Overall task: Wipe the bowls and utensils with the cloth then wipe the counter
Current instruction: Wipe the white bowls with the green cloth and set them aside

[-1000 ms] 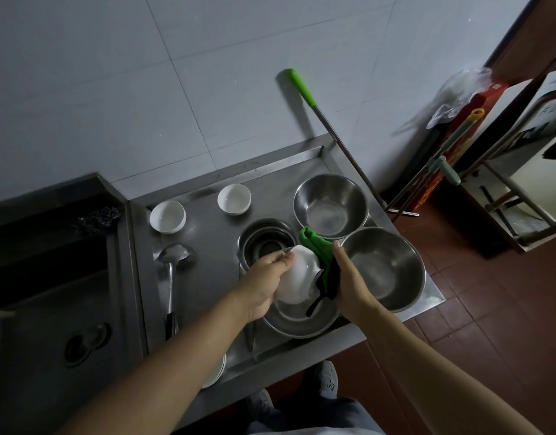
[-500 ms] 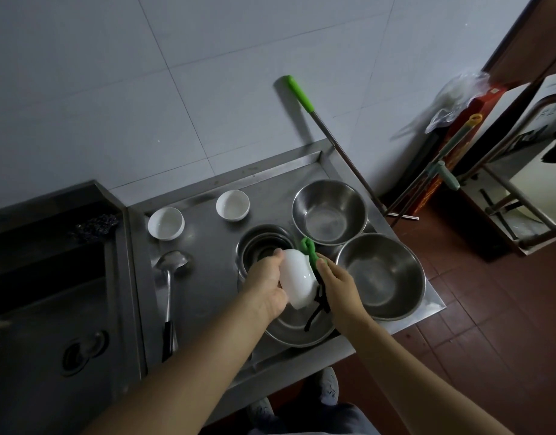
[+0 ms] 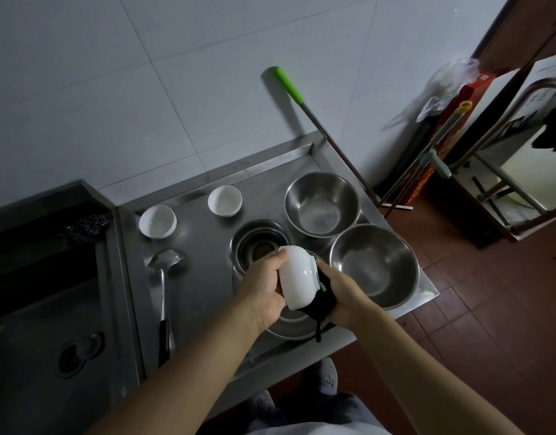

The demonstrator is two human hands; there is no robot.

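My left hand (image 3: 264, 285) grips a white bowl (image 3: 298, 279), tilted on its side above the steel counter (image 3: 204, 255). Against the bowl's right side my right hand (image 3: 341, 295) holds the cloth (image 3: 322, 301), which looks dark here with a strand hanging down. Two more white bowls (image 3: 157, 221) (image 3: 224, 200) stand at the back of the counter. Steel bowls (image 3: 322, 204) (image 3: 374, 265) sit to the right, a stacked steel bowl (image 3: 259, 243) behind my hands and another (image 3: 290, 323) beneath them. A ladle (image 3: 164, 279) lies to the left.
A sink (image 3: 50, 309) with a drain lies at the left, a dark scourer (image 3: 86, 223) on its back ledge. A green-handled mop pole (image 3: 317, 124) leans on the tiled wall. More poles, a bag and a metal frame stand on the red floor at right.
The bowl has turned further onto its side. My right hand has slid the cloth down round it, so the green part no longer shows.
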